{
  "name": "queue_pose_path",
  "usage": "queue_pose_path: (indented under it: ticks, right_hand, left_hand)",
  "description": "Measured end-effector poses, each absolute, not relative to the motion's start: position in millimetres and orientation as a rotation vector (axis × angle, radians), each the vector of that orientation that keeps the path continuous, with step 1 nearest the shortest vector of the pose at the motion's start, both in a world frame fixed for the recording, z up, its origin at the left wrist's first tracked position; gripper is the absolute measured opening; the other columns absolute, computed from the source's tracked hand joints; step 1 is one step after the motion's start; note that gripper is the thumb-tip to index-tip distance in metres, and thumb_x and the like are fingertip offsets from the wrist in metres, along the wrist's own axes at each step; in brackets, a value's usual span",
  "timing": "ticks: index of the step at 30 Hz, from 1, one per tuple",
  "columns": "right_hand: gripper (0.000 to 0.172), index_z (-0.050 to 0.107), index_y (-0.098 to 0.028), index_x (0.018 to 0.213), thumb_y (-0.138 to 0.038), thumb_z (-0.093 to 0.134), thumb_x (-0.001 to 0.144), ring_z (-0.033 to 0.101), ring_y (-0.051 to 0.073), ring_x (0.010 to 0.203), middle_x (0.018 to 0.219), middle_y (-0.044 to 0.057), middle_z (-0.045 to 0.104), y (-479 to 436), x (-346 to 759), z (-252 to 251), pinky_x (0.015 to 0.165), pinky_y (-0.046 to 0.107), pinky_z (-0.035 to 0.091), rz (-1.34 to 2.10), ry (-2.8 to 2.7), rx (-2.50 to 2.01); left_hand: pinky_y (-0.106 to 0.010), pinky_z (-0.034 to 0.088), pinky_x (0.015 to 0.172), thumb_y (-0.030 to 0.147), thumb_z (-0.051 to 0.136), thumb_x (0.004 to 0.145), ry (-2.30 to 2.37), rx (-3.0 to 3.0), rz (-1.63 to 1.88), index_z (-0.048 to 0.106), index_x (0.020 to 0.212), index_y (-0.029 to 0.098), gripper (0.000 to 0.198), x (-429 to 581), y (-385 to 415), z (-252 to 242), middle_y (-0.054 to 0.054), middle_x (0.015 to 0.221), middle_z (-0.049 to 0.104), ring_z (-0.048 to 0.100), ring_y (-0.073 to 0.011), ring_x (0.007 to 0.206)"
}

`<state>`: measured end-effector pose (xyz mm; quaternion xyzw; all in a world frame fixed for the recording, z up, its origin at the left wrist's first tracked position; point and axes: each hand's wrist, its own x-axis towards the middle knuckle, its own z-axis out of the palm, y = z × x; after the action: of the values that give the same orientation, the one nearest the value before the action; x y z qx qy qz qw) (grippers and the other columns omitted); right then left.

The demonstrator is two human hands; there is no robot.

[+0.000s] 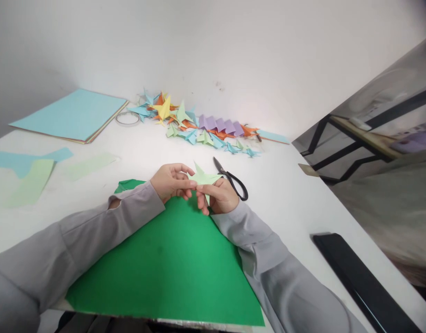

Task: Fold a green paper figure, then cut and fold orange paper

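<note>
Between my two hands is a pale green folded paper star (205,178) with pointed tips, held above the far end of a green sheet (164,263). My left hand (173,181) pinches its left side between thumb and fingers. On the right side, my right hand (220,195) grips the paper with the thumb on top, and one tip pokes down between its fingers. A pair of black-handled scissors (234,179) lies on the table just beyond my right hand.
Folded paper shapes (164,108) in several colours and a purple pleated strip (222,125) lie along the wall. At left are blue sheets (72,113), a tape roll (127,118) and green paper scraps (34,182). A long black object (362,277) sits at right.
</note>
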<state>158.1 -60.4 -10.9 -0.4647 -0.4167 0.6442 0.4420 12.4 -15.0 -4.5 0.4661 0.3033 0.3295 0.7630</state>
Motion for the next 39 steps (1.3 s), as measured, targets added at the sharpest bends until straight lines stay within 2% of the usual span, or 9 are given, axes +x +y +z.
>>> queue_pose_path:
  ticks: [8,14,19,29,35,39]
  right_hand:
    - [0.022,0.059,-0.012,0.044,-0.028,0.063,0.058,0.044,0.01,0.021,0.033,0.002,0.055,-62.0,152.2,-10.8,0.021,0.018,0.03,1.576,-1.006,-1.088]
    - [0.022,0.058,-0.011,0.042,-0.026,0.062,0.057,0.047,0.011,0.024,0.034,0.004,0.057,-61.6,149.3,-9.3,0.024,0.018,0.035,1.625,-0.96,-1.017]
    - [0.018,0.064,-0.01,0.052,-0.026,0.056,0.057,0.054,0.015,0.029,0.04,0.006,0.061,-61.0,152.3,-9.2,0.027,0.021,0.041,1.703,-0.899,-0.873]
    - [0.017,0.06,-0.011,0.042,-0.021,0.059,0.056,0.049,0.012,0.024,0.036,0.004,0.059,-62.8,149.8,-10.9,0.023,0.018,0.036,1.614,-1.013,-0.975]
    - [0.011,0.063,-0.01,0.048,-0.019,0.057,0.05,0.053,0.015,0.027,0.04,0.006,0.062,-62.6,151.8,-12.1,0.026,0.021,0.04,1.66,-0.968,-0.926]
    - [0.012,0.061,-0.011,0.05,-0.021,0.057,0.053,0.054,0.016,0.03,0.041,0.006,0.062,-62.7,153.9,-10.6,0.028,0.021,0.042,1.706,-0.975,-0.885]
  left_hand:
    - [-0.016,0.037,0.032,0.015,0.08,0.046,0.658,0.975,0.747,0.052,0.078,0.011,0.042,13.4,-16.3,-4.4,0.006,0.036,0.051,0.046,-0.0074,0.03]
    - [-0.016,0.038,0.032,0.015,0.08,0.044,0.655,0.942,0.737,0.051,0.074,0.011,0.042,12.6,-14.9,-3.6,0.004,0.038,0.055,0.048,-0.0079,0.031]
    - [-0.016,0.038,0.031,0.017,0.081,0.043,0.672,0.954,0.756,0.051,0.074,0.011,0.044,12.4,-13.4,-2.6,0.004,0.037,0.054,0.048,-0.0081,0.031]
    - [-0.016,0.038,0.029,0.021,0.084,0.039,0.647,1.0,0.736,0.051,0.074,0.011,0.049,12.1,-15.7,-3.7,0.004,0.038,0.055,0.047,-0.0077,0.03]
    - [-0.016,0.038,0.029,0.018,0.082,0.043,0.647,1.001,0.74,0.052,0.074,0.011,0.044,10.4,-13.8,-5.6,0.006,0.035,0.051,0.047,-0.0078,0.03]
    - [-0.016,0.038,0.029,0.016,0.082,0.044,0.659,0.999,0.745,0.053,0.074,0.011,0.042,9.8,-13.0,-6.0,0.006,0.035,0.051,0.047,-0.0078,0.03]
